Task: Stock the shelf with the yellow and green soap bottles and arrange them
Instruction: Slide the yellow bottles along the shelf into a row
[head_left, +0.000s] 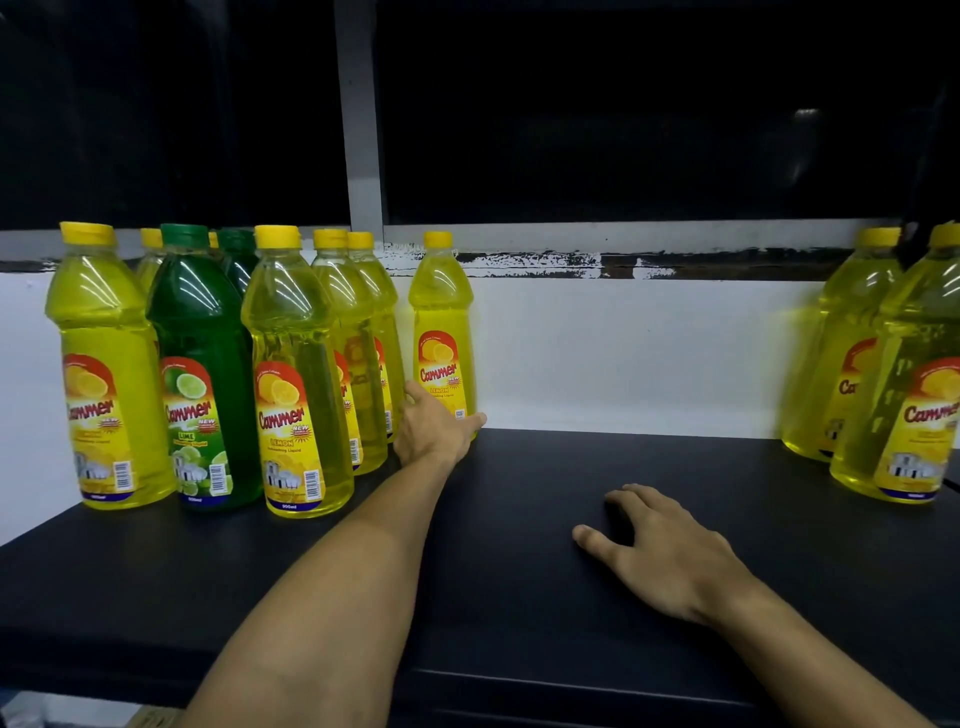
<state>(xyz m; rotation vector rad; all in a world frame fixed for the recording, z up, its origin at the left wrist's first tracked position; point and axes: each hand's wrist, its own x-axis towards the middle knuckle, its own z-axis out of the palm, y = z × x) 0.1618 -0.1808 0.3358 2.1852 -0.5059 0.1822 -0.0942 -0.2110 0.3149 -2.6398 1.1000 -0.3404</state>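
Note:
A lone yellow soap bottle (443, 332) stands upright at the back of the black shelf (571, 467), against the white wall. My left hand (434, 428) reaches to its base, thumb on the right side and fingers round the left, gripping it low. To the left stands a cluster of several yellow bottles (296, 374) with two green bottles (208, 364) among them. Two more yellow bottles (893, 379) stand at the far right. My right hand (660, 556) rests flat on the shelf, fingers relaxed, holding nothing.
A white wall (623, 353) closes the shelf's back, with a peeling grey ledge (545, 254) and dark panes above. A grey upright post (361, 119) rises behind the cluster. The shelf's front edge (519, 675) runs under my forearms.

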